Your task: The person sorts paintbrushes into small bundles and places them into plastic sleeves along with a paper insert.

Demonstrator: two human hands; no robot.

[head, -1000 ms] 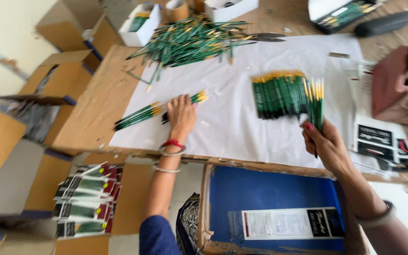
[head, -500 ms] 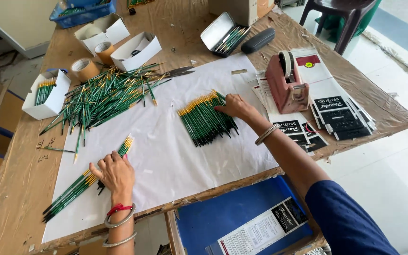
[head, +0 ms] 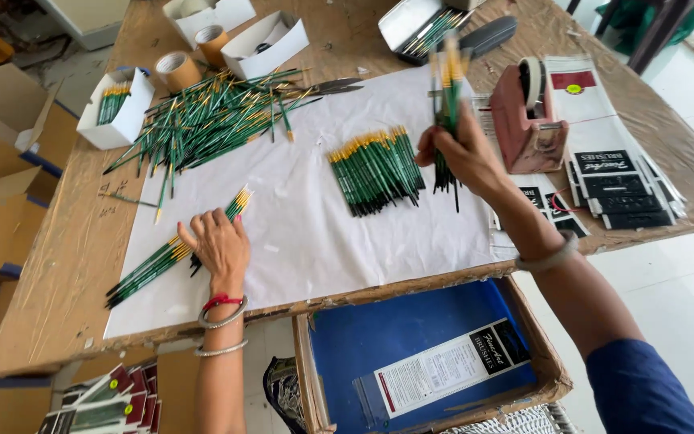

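Observation:
My right hand (head: pixel 463 157) is raised above the white paper sheet (head: pixel 315 233), gripping a small bunch of green-handled paint brushes (head: pixel 447 96) held upright, tips up. Left of it a neat row of the same brushes (head: pixel 377 169) lies on the paper. My left hand (head: pixel 217 245) rests palm down on the paper's left side, pressing a row of green brushes (head: pixel 172 251) that runs diagonally beneath it. A large loose heap of brushes (head: pixel 210 116) lies at the far left of the sheet.
A pink tape dispenser (head: pixel 528 120) and stacked black printed cards (head: pixel 616 181) sit at the right. Tape rolls (head: pixel 177 71), white boxes (head: pixel 118 112) and an open tin of brushes (head: pixel 423 28) line the far side. An open carton with a blue folder (head: pixel 419 354) stands below the table's edge.
My right hand has lifted off the neat row and now holds a bunch of brushes upright in the air. The left hand stays on its brushes. The view has shifted.

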